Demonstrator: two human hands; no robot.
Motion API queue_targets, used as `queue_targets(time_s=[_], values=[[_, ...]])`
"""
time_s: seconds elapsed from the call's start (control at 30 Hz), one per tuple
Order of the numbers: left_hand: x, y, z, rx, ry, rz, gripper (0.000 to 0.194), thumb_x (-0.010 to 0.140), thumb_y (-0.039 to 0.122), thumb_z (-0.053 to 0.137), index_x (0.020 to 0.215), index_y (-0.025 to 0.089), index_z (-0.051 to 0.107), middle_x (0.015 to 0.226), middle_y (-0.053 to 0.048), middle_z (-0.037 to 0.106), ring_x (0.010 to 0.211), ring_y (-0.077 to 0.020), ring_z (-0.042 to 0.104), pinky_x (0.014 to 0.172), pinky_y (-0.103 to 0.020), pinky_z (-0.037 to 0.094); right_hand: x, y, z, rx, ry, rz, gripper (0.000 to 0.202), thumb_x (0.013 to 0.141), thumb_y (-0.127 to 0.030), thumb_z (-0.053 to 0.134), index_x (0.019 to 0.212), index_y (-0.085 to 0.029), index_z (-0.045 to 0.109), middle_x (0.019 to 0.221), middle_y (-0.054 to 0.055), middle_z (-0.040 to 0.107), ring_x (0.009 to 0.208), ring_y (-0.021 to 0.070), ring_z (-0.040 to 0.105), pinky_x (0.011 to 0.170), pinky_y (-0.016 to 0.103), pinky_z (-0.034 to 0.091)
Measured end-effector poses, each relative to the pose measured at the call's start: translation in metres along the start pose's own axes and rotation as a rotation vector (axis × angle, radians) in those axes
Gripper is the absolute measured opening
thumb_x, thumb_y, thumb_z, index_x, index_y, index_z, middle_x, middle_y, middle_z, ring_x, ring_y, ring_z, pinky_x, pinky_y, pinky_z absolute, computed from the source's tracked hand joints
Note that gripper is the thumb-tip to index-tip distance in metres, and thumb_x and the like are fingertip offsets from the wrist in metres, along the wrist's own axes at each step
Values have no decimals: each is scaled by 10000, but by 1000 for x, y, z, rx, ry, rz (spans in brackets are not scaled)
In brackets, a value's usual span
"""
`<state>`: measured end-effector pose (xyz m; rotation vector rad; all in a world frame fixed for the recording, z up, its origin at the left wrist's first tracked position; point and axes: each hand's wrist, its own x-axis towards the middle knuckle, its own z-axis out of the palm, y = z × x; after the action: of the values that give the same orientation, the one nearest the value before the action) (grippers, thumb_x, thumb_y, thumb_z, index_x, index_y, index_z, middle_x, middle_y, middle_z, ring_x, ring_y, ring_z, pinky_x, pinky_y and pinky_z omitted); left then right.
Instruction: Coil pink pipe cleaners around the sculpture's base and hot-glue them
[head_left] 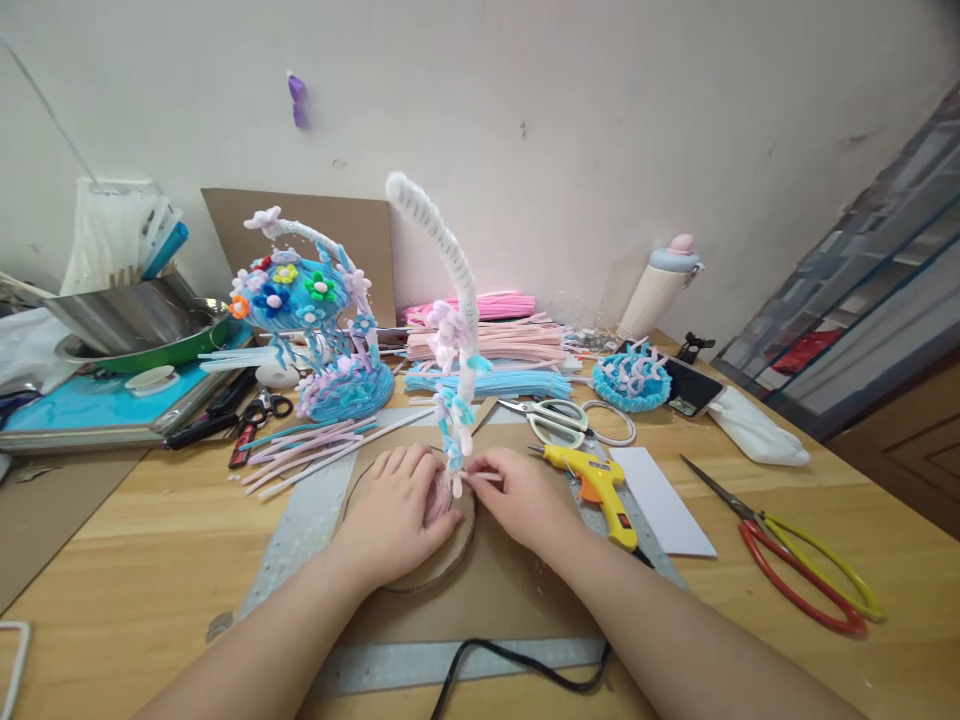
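Note:
A cardboard disc (pixel 461 560) carries a pink pipe-cleaner coil (pixel 441 498). My left hand (pixel 397 505) cups over the coil and presses it down, fingers together and thumb along its near side. From the disc rises a curved white stem (pixel 454 260) wrapped in pipe cleaner, with pink flowers (pixel 448 335) and blue leaves (pixel 456 410) on its lower part. My right hand (pixel 517 500) pinches a pale pink pipe cleaner (pixel 487 477) between thumb and forefinger, right beside the stem's foot. My left hand hides part of the coil and of the disc.
A yellow glue gun (pixel 600 485) lies right of my right hand, with large scissors (pixel 787 560) farther right. Behind are white-handled scissors (pixel 555 420) and pipe-cleaner bundles (pixel 487 383). A finished flower ornament (pixel 315 310) stands back left. A black cable (pixel 525 660) runs in front.

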<state>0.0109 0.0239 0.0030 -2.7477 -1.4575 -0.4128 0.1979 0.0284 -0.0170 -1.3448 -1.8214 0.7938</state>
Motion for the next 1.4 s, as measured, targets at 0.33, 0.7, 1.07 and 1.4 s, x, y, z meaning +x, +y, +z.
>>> queue_targets(time_s=[0.33, 0.7, 1.07, 1.4], values=[[-2, 1, -3, -14, -13, -26, 259, 809, 445, 567, 925, 217, 528, 988, -54, 547, 967, -270, 501, 866, -424, 370, -4, -26, -68, -133, 239, 96, 238, 849, -384, 482, 921, -201, 616, 889, 61, 666, 768, 203, 608, 640, 301, 443], [-2, -6, -3, -87, 14, 28, 227, 938, 360, 398, 1055, 233, 545, 1070, -44, 578, 1026, -237, 513, 895, -421, 349, -44, 60, -97, -536, 171, 575, 344, 703, -443, 650, 948, -218, 565, 647, 10, 617, 591, 199, 568, 491, 259, 263], [0, -5, 0, -115, 62, 19, 212, 913, 214, 382, 986, 193, 580, 994, -73, 605, 908, -228, 534, 813, -388, 417, -65, 52, -92, 100, 337, 524, 294, 670, -409, 698, 698, -228, 468, 620, -34, 563, 535, 135, 548, 470, 227, 405], [0, -8, 4, -139, 77, 25, 237, 894, 181, 405, 1033, 205, 597, 1001, -72, 596, 931, -234, 528, 824, -386, 439, -95, -2, -93, 1641, 201, 695, 293, 788, -188, 593, 1057, -117, 503, 758, -5, 493, 572, 55, 540, 491, 98, 499]])
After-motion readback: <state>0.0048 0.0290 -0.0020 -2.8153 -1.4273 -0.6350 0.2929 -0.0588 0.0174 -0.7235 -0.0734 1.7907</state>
